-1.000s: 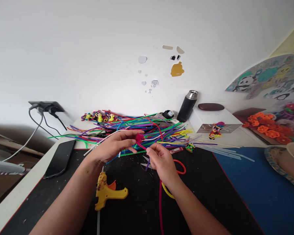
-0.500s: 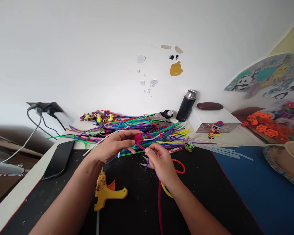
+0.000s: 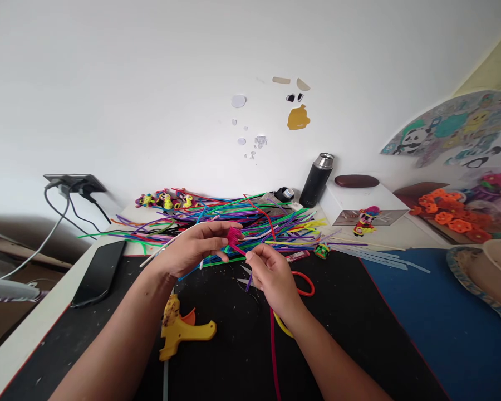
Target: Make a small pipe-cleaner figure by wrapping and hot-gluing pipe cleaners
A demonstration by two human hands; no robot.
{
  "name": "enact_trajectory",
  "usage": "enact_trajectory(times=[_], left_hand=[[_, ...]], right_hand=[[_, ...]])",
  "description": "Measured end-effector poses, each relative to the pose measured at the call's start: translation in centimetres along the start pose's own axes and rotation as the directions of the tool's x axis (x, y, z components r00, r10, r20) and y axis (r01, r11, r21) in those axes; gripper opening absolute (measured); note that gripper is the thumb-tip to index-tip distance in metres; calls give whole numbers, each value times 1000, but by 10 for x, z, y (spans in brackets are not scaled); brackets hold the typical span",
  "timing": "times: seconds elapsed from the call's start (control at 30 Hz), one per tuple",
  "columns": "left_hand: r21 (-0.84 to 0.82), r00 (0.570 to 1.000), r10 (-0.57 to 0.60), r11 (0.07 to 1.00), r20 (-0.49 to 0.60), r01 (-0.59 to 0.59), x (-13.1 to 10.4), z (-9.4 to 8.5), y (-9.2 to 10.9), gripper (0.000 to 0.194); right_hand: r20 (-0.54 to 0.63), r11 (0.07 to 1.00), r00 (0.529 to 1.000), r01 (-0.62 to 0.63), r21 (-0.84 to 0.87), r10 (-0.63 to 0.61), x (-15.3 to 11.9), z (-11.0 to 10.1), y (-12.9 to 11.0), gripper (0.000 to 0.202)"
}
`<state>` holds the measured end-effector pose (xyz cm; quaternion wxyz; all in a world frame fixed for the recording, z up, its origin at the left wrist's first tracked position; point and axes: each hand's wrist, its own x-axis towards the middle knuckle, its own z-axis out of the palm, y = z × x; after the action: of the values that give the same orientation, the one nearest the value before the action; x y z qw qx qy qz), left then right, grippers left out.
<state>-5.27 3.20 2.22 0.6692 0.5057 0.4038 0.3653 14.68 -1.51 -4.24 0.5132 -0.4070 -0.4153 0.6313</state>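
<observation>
A small bundle of magenta pipe cleaner (image 3: 234,235) is held between the fingers of my left hand (image 3: 200,245), above the near edge of the pipe cleaner pile. My right hand (image 3: 271,274) pinches the magenta strand that runs from this bundle. Below my right hand a long magenta length (image 3: 273,356) hangs down over the black mat. A short purple piece (image 3: 249,282) shows beneath my right fingers. Scissors with a red handle loop (image 3: 307,284) lie under and beside my right hand, their blades pointing left.
Many coloured pipe cleaners (image 3: 217,214) spread along the wall. A yellow glue gun (image 3: 186,333) and a phone (image 3: 99,273) lie at left. Behind, a black bottle (image 3: 316,181) stands beside a white box (image 3: 365,203); a small figure (image 3: 365,221) is in front.
The whole view has shifted very slightly. Both hands keep nearly the same pose around the magenta bundle and strand.
</observation>
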Motion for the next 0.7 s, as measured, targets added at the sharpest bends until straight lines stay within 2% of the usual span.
enact_trajectory(times=[0.5,0.7], left_hand=[[-58,998,-40,998,-47,37,-1,0,-2,42],[-83,999,-43,996,-29,41,-2,0,-1,42]], right_hand=[[5,1000,1000,2,-11,-2,0,0,-2,38],[5,1000,1000,4,5,-4,1,0,-1,38]])
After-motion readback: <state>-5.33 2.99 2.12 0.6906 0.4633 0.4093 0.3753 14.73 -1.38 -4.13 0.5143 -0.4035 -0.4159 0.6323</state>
